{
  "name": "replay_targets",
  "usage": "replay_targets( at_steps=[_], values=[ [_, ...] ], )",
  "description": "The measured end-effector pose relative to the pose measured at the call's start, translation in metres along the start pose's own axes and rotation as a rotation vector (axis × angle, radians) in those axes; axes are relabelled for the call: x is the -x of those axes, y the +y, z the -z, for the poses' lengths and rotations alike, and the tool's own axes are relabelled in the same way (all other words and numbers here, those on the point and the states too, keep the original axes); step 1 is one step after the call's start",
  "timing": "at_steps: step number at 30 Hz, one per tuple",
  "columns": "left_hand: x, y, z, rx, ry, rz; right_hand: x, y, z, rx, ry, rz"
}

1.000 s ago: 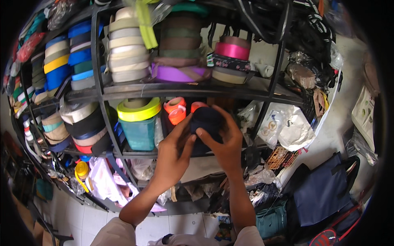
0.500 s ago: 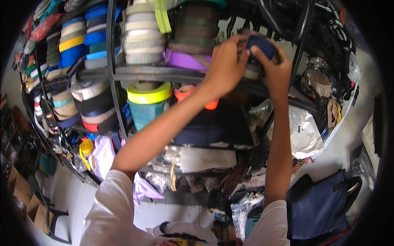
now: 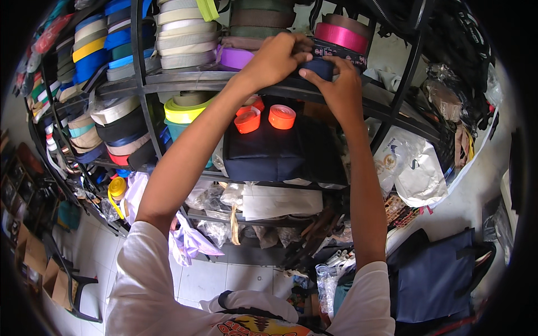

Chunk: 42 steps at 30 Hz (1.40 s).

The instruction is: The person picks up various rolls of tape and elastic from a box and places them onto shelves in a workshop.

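Observation:
Both arms reach up to a metal shelf unit point(image 3: 185, 78) packed with webbing rolls. My left hand point(image 3: 274, 56) and my right hand point(image 3: 336, 87) together grip a dark navy roll of webbing point(image 3: 319, 66) at the front edge of the upper shelf, beside a purple roll point(image 3: 238, 57) and under a pink roll point(image 3: 342, 36). Just below them, two orange tape rolls point(image 3: 266, 119) rest on a folded navy fabric pile point(image 3: 280, 151).
Stacks of blue, yellow, beige and grey rolls point(image 3: 101, 45) fill the left shelves. A yellow-green roll point(image 3: 188, 109) stands on the middle shelf. White plastic bags point(image 3: 412, 168) hang at the right. A navy bag point(image 3: 437, 280) and clutter lie on the tiled floor.
Both hands lifted the dark navy roll from the middle shelf up to the upper shelf, and now press it in at the shelf's front edge.

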<state>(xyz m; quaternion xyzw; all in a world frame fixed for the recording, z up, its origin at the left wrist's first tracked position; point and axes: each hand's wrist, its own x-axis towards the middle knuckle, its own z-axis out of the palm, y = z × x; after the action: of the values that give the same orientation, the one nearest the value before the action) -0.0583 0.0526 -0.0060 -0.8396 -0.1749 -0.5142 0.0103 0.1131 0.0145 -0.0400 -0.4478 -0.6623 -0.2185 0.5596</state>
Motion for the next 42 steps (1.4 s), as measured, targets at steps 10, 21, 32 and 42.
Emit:
replay_targets(
  at_steps=[10, 21, 32, 42],
  values=[
    [0.012, 0.002, -0.018, -0.093, 0.146, -0.009, 0.010, 0.003, -0.006, -0.135, 0.048, -0.059],
    [0.040, 0.021, -0.018, -0.104, 0.404, 0.063, 0.033, -0.005, 0.010, -0.192, 0.246, -0.078],
    [0.265, 0.061, 0.120, -0.054, 0.443, 0.646, 0.167, -0.211, -0.056, -1.016, -0.240, -0.311],
    [0.631, 0.193, 0.303, -0.402, 0.683, 1.348, 0.433, -0.523, -0.191, -1.287, -1.268, -0.315]
  ],
)
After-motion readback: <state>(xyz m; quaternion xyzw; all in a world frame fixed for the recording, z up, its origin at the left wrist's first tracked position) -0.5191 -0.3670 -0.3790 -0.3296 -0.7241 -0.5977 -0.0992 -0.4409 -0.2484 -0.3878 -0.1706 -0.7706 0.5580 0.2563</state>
